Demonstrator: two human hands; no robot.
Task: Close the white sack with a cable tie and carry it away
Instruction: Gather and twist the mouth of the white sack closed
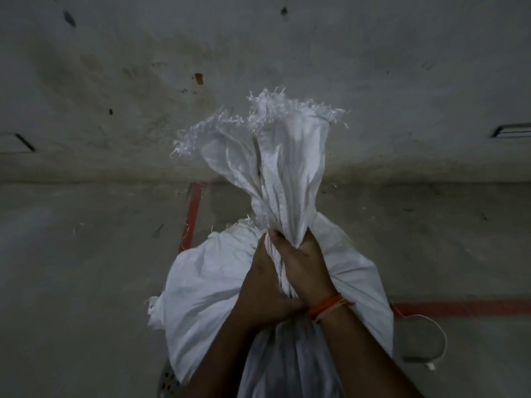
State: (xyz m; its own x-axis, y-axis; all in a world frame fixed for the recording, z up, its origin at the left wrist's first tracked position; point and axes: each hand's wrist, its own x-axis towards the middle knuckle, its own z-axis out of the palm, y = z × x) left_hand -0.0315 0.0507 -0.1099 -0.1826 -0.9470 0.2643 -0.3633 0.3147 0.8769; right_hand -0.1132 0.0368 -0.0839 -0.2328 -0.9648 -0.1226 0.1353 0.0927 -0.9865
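A full white woven sack (pixel 207 288) stands on the floor right below me, its mouth gathered into a twisted neck with frayed edges fanning out above. My left hand (pixel 264 285) and my right hand (pixel 304 262) are both clenched around that neck, side by side and touching. An orange thread band circles my right wrist. No cable tie shows on the neck; the part under my fingers is hidden.
Grey concrete floor meets a stained grey wall (pixel 258 53) just beyond the sack. Red painted lines (pixel 191 216) run on the floor. A round whitish basin-like object (pixel 422 343) lies at the right, and a perforated object (pixel 168 380) peeks out at bottom left.
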